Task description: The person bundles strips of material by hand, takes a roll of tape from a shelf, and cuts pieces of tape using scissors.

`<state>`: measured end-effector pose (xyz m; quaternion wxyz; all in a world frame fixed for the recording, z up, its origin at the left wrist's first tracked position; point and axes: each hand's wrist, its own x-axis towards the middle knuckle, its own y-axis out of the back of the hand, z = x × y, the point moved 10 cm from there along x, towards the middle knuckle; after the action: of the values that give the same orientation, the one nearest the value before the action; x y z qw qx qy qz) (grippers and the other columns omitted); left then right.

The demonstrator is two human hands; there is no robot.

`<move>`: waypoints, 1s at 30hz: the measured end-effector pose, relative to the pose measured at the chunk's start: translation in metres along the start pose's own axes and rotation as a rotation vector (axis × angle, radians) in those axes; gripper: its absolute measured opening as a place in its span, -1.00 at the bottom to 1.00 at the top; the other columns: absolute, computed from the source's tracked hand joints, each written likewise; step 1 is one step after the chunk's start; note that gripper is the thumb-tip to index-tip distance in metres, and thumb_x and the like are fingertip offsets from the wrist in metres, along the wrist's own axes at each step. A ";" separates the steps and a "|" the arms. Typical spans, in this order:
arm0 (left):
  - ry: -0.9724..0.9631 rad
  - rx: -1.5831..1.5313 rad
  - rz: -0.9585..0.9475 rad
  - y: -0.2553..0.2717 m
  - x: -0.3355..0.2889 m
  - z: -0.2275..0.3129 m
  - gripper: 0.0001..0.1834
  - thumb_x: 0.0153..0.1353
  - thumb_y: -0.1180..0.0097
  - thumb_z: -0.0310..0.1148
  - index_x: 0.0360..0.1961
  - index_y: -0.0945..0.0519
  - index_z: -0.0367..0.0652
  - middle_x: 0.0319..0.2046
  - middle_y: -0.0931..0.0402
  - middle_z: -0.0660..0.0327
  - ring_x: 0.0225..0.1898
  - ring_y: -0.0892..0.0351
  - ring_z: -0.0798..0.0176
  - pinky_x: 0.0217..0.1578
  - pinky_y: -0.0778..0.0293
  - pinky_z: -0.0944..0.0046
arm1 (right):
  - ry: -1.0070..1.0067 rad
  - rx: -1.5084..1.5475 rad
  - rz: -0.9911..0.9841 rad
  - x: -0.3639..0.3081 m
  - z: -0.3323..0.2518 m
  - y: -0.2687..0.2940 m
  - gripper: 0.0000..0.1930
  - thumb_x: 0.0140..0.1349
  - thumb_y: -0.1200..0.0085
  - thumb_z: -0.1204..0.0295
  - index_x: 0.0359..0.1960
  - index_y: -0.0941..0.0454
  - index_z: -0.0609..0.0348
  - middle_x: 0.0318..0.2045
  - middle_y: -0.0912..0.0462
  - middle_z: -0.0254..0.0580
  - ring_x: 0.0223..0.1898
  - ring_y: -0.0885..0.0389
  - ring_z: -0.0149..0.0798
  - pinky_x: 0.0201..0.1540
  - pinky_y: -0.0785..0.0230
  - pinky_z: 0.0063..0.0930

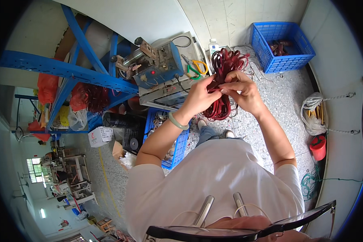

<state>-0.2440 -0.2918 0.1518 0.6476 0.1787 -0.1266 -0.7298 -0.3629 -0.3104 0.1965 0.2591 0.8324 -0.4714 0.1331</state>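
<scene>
A thick bundle of dark red straps (220,108), looped many times over, hangs in front of me at chest height. My left hand (203,94) grips the middle of the bundle from the left, thumb and fingers closed round it. From the right, my right hand (244,92) reaches to the same spot, its thumb and fingertips bent together at the bundle's waist. Whatever small piece lies between those fingertips is too small to make out. The upper loops (230,60) fan out above my hands.
A small blue machine (159,66) stands on a bench, with green- and yellow-handled scissors (193,71) and a white bottle (213,46) nearby. Blue crates sit at the back right (282,60) and below left (177,151). A blue metal rack (68,68) rises on the left; a red bucket (318,148) is at the right wall.
</scene>
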 end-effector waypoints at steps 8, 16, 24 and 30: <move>-0.316 -0.124 0.306 0.019 -0.024 0.021 -0.43 -0.02 -0.28 -0.46 0.06 -0.42 -0.38 -0.19 -0.46 0.08 -0.10 -0.47 0.19 -0.06 -0.39 0.25 | -0.017 0.012 0.231 -0.002 -0.009 0.009 -0.79 -0.03 -0.25 0.62 -0.29 -0.62 0.20 -0.31 -0.53 -0.25 -0.30 -0.55 -0.33 -0.31 -0.48 -0.55; -0.383 -0.099 0.402 0.029 -0.056 0.037 -0.44 0.03 -0.22 -0.56 0.11 -0.38 -0.34 -0.15 -0.46 0.13 -0.16 -0.51 0.32 -0.13 -0.45 0.36 | 0.070 -0.071 0.155 0.003 -0.033 0.003 -0.77 -0.01 -0.24 0.57 -0.27 -0.55 0.25 -0.28 -0.58 -0.16 -0.32 -0.61 -0.21 -0.35 -0.52 -0.49; -0.106 -0.409 0.363 0.046 -0.077 0.003 -0.77 0.22 -0.03 -0.55 -0.10 -0.53 -0.35 -0.19 -0.52 0.22 -0.21 -0.51 0.43 -0.17 -0.45 0.45 | 0.445 -0.086 -0.035 0.005 -0.078 -0.018 -0.80 0.00 -0.20 0.61 -0.28 -0.57 0.28 -0.34 -0.57 -0.07 -0.37 -0.59 -0.14 -0.34 -0.47 -0.42; -0.185 -0.222 0.544 0.070 -0.116 0.003 -0.87 0.17 -0.07 -0.61 -0.24 -0.55 -0.32 -0.30 -0.50 0.21 -0.30 -0.50 0.45 -0.28 -0.41 0.50 | 0.410 -0.087 -0.170 0.004 -0.090 -0.054 -0.81 0.01 -0.14 0.67 -0.30 -0.60 0.26 -0.36 -0.55 -0.11 -0.39 -0.58 -0.17 -0.36 -0.45 -0.43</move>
<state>-0.1715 -0.1855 0.1949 0.8206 -0.0009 -0.1480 -0.5520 -0.3126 -0.2407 0.2569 0.3956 0.8126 -0.3424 0.2568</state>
